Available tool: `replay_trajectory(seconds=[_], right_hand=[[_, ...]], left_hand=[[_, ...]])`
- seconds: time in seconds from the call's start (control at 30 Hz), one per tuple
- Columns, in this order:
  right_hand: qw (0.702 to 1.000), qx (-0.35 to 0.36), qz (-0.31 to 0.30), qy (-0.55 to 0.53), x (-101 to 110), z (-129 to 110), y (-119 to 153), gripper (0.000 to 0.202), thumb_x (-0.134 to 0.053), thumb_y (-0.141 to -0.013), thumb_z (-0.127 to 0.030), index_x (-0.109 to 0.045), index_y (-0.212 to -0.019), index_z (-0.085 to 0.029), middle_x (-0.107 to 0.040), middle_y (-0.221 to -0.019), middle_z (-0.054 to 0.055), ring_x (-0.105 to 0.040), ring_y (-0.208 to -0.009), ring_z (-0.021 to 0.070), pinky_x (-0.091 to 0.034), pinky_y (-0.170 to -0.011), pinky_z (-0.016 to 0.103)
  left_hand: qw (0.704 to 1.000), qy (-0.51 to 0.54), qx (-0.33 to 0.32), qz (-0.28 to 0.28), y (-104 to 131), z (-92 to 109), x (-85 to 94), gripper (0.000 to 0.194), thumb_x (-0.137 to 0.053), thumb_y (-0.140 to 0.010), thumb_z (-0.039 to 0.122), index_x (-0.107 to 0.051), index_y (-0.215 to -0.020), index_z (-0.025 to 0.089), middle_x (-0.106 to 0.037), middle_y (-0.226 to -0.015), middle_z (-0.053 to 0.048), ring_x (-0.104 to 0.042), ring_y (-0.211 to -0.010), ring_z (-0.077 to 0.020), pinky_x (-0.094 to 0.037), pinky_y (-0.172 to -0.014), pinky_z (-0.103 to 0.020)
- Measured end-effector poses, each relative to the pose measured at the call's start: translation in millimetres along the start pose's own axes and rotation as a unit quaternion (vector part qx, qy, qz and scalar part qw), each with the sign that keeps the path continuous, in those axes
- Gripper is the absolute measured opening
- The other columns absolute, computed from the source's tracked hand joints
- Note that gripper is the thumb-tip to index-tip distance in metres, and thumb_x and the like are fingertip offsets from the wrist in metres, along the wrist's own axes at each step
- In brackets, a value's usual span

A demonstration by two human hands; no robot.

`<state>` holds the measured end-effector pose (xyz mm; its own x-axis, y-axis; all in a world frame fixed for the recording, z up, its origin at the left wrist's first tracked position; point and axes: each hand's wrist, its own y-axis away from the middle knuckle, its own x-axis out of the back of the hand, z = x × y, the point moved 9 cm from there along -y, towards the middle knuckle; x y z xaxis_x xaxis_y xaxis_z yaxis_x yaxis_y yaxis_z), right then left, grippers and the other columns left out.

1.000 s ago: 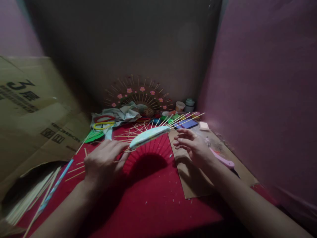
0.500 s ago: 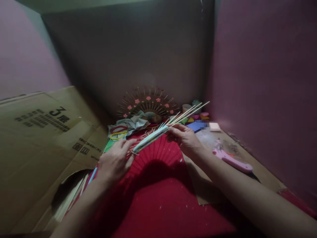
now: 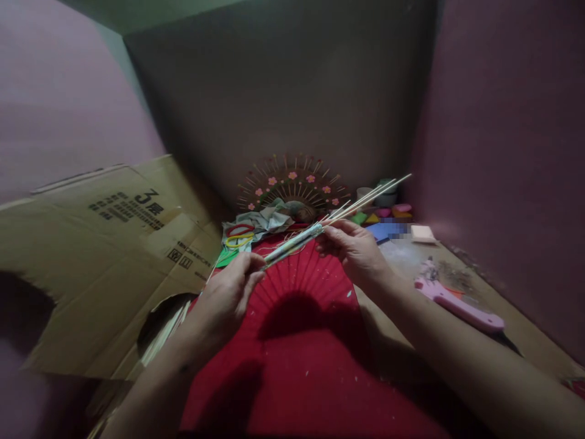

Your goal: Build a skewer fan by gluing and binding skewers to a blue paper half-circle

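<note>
Between my hands, above the red cloth (image 3: 315,378), a narrow pale-green and dark strip (image 3: 292,245) is held aslant, its right end higher. Thin pale sticks (image 3: 372,194) fan out from its upper right end. My left hand (image 3: 231,289) pinches the lower left end between thumb and fingers. At the upper right end, my right hand (image 3: 351,247) has its fingers closed round the strip near the base of the sticks. A fan-shaped shadow lies on the cloth below.
A stick fan with pink flowers (image 3: 292,177) stands at the back. Scissors (image 3: 239,235) lie on crumpled cloth at left, beside a large cardboard sheet (image 3: 114,244). A pink-handled tool (image 3: 461,305), a white block (image 3: 423,234) and a blue item (image 3: 384,230) are at right.
The view has shifted left, so the surroundings appear further right. The strip is turned more edge-on, and its sticks look gathered closer together. Both hands still hold it.
</note>
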<state>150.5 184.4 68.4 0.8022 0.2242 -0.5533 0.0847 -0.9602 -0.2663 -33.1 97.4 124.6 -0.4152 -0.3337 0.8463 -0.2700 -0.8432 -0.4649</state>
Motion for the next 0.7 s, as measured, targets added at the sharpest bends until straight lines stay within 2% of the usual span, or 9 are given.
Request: replay_trajectory(seconds=[0.17, 0.3, 0.37, 0.47, 0.57, 0.67, 0.7], right_hand=[[1.000, 0.003, 0.003, -0.016, 4.3, 1.8, 1.7, 0.017, -0.073, -0.067, -0.024, -0.067, -0.080, -0.016, -0.067, -0.065, 0.000, -0.065, -0.055, 0.0126, -0.055, -0.052, 0.024], [1.000, 0.008, 0.002, -0.018, 6.4, 2.7, 3.1, 0.017, -0.073, -0.068, -0.025, -0.066, -0.081, -0.016, -0.068, -0.065, 0.000, -0.064, -0.055, 0.0126, -0.055, -0.051, 0.024], [1.000, 0.012, -0.002, -0.018, 6.7, 2.9, 3.6, 0.017, -0.072, -0.069, -0.025, -0.065, -0.081, -0.016, -0.068, -0.065, 0.000, -0.065, -0.054, 0.0124, -0.054, -0.051, 0.024], [1.000, 0.012, -0.007, -0.015, 7.9, 3.8, 4.4, 0.017, -0.072, -0.069, -0.025, -0.064, -0.081, -0.016, -0.068, -0.063, 0.000, -0.065, -0.053, 0.0126, -0.053, -0.050, 0.023], [1.000, 0.008, -0.007, -0.015, 10.6, 4.6, 5.6, 0.017, -0.072, -0.068, -0.024, -0.064, -0.080, -0.016, -0.067, -0.062, -0.001, -0.065, -0.053, 0.0129, -0.053, -0.051, 0.024], [1.000, 0.004, -0.004, -0.011, 13.2, 5.1, 7.3, 0.015, -0.071, -0.068, -0.023, -0.064, -0.080, -0.016, -0.068, -0.062, 0.000, -0.066, -0.054, 0.0134, -0.053, -0.050, 0.024], [1.000, 0.001, -0.006, -0.008, 13.6, 5.5, 7.8, 0.015, -0.071, -0.069, -0.023, -0.063, -0.080, -0.016, -0.068, -0.062, 0.000, -0.066, -0.054, 0.0136, -0.052, -0.050, 0.024]], left_hand=[[0.993, 0.109, -0.020, -0.045, 7.1, 7.4, 5.7, 0.014, -0.049, -0.088, 0.029, -0.057, -0.096, 0.021, -0.057, -0.065, 0.002, -0.052, -0.054, -0.0111, -0.045, -0.053, -0.024], [0.973, 0.231, -0.001, -0.003, 13.2, 15.1, 3.7, 0.009, -0.052, -0.087, 0.022, -0.058, -0.094, 0.022, -0.056, -0.066, 0.003, -0.054, -0.056, -0.0094, -0.046, -0.053, -0.020], [0.964, 0.266, -0.018, -0.013, 17.6, 26.2, -12.4, 0.010, -0.053, -0.085, 0.016, -0.059, -0.091, 0.022, -0.059, -0.075, 0.001, -0.057, -0.063, -0.0093, -0.048, -0.057, -0.019], [0.958, 0.248, -0.077, -0.120, 33.0, 48.0, -56.1, 0.015, -0.048, -0.087, 0.012, -0.058, -0.090, 0.022, -0.059, -0.079, 0.000, -0.057, -0.066, -0.0094, -0.049, -0.060, -0.020], [0.957, 0.177, -0.113, -0.201, 56.2, 56.0, -88.1, 0.018, -0.041, -0.090, 0.013, -0.057, -0.093, 0.021, -0.059, -0.087, -0.005, -0.058, -0.074, -0.0124, -0.049, -0.066, -0.024], [0.953, 0.139, -0.097, -0.251, 75.8, 51.1, -100.9, 0.025, -0.033, -0.092, 0.012, -0.056, -0.100, 0.021, -0.058, -0.100, -0.008, -0.058, -0.083, -0.0134, -0.049, -0.074, -0.024], [0.957, 0.123, -0.093, -0.245, 79.4, 48.2, -99.8, 0.027, -0.033, -0.091, 0.011, -0.055, -0.101, 0.022, -0.058, -0.103, -0.007, -0.059, -0.083, -0.0129, -0.049, -0.075, -0.023]])
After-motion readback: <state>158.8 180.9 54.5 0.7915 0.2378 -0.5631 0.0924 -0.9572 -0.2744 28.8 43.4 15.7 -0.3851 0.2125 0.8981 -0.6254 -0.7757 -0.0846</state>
